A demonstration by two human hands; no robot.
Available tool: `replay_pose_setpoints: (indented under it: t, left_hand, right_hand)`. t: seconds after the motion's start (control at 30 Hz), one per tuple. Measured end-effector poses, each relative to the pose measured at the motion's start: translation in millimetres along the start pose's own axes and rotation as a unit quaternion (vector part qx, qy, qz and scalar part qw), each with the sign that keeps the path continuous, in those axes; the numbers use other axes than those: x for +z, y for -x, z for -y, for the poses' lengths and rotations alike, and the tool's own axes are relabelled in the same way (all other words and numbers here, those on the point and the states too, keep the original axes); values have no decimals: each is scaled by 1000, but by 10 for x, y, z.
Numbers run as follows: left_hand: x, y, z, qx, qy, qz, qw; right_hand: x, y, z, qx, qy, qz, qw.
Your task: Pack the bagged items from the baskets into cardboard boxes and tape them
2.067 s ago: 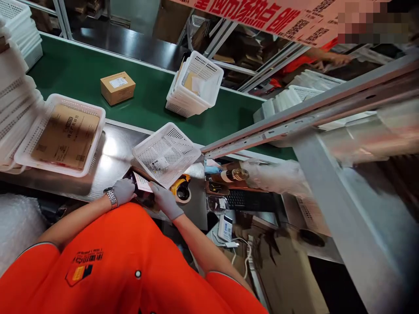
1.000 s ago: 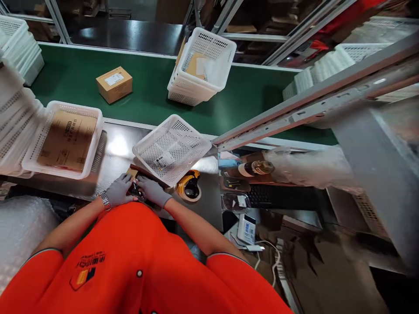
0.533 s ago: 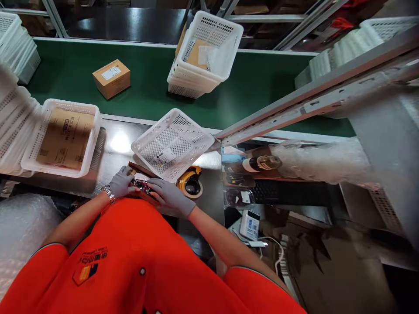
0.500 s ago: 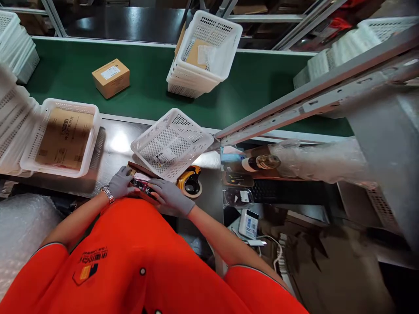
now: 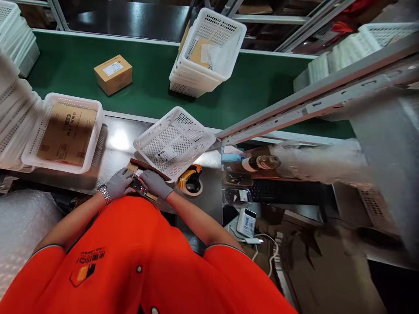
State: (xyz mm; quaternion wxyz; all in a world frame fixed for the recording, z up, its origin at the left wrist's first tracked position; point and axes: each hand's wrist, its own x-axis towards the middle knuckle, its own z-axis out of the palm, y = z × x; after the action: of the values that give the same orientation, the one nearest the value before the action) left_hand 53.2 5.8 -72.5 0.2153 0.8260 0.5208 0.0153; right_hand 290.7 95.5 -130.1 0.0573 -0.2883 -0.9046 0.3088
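Observation:
An open cardboard box lies against my belly at the table's front edge, its brown flap raised at the back. Dark, glossy wrapped contents show inside, with a whitish piece at the top. My left hand, in a grey glove, is closed around the box's left side. Over the contents, my gloved right hand has its fingers bent down at the whitish piece; what they grip is too small to tell. Just behind the box, a white perforated basket with a label inside sits tilted. A yellow tape dispenser stands right of my right hand.
A white basket with a flat carton stands at left beside stacked baskets. On the green conveyor are a labelled box and nested baskets. A metal beam slants across the right. Bubble wrap lies lower left.
My right hand has drawn left and its fingers have moved up to the whitish piece, uncovering the box's right part. My left hand stays at the box's left side.

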Motion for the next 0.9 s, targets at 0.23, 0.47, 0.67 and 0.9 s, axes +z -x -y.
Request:
replay_pose_setpoints:
  t: [0.23,0.47,0.67,0.9]
  left_hand:
    - [203,-381,52,-186,84,-63,977]
    - [569,-407,230,-293,385,-121,867]
    - [577,-424,329,-247,486,-125,829]
    - [460,-528,421,-262,461,-94,843]
  right_hand:
    - [-258,273,54,22,-199,-69,977]
    - [-477,459,187,80,-86,-168,979]
    - [-17,641,221,49,10,-34,998]
    - [229,620,180,123,96,-84,984]
